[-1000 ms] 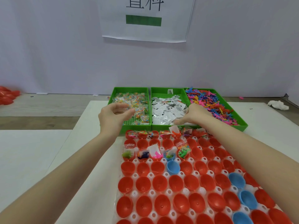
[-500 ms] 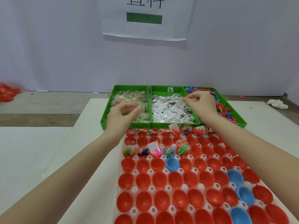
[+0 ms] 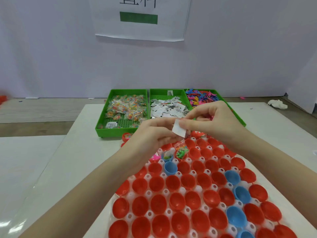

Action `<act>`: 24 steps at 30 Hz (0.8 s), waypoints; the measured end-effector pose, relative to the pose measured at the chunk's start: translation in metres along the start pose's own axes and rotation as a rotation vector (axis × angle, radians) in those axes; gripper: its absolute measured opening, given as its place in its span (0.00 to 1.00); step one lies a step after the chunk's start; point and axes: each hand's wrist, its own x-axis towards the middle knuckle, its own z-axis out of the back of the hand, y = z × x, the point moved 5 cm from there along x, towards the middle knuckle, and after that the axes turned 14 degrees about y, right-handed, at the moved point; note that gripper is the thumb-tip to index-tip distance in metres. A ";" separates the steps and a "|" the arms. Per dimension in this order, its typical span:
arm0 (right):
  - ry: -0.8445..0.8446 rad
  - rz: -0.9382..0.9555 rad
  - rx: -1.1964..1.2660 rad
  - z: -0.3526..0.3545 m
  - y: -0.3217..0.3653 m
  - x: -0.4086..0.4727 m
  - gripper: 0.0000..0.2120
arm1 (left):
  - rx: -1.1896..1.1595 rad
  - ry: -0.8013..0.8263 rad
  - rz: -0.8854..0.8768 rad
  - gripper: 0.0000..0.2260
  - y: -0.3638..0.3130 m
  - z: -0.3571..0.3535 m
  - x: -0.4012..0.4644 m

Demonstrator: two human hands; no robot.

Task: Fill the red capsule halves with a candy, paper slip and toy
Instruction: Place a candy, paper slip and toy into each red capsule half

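Progress: few far halves filled, most red ones empty
Slip: pinched between both hands, above tray far rows
Left hand: fingers curled, pinching slip
Right hand: pinching slip
Bins: three green, candy, slips, toys
Blue halves: about six in view

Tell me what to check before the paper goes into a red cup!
1. Paper slip pinched by right hand: ok.
2. Left hand also touching the slip: ok; whether it holds a candy: cannot tell.
3. Empty red capsule halves nearby: ok.
4. Blue halves mixed in, so aim carefully: not ok.
5. Hands above the capsule tray: ok.
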 end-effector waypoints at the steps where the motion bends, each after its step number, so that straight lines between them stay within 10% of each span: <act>1: -0.002 0.012 -0.042 0.001 0.001 -0.003 0.05 | -0.051 0.005 0.020 0.14 0.002 -0.003 -0.001; 7: -0.007 0.009 -0.093 -0.003 0.005 -0.016 0.08 | 0.158 -0.085 -0.006 0.11 0.004 -0.011 -0.008; 15: 0.084 -0.089 0.736 0.000 -0.004 -0.026 0.17 | 0.209 -0.139 -0.005 0.12 0.005 -0.026 -0.013; 24: -0.066 0.063 0.317 0.008 0.005 -0.039 0.09 | 0.320 -0.088 -0.085 0.12 -0.005 -0.036 -0.016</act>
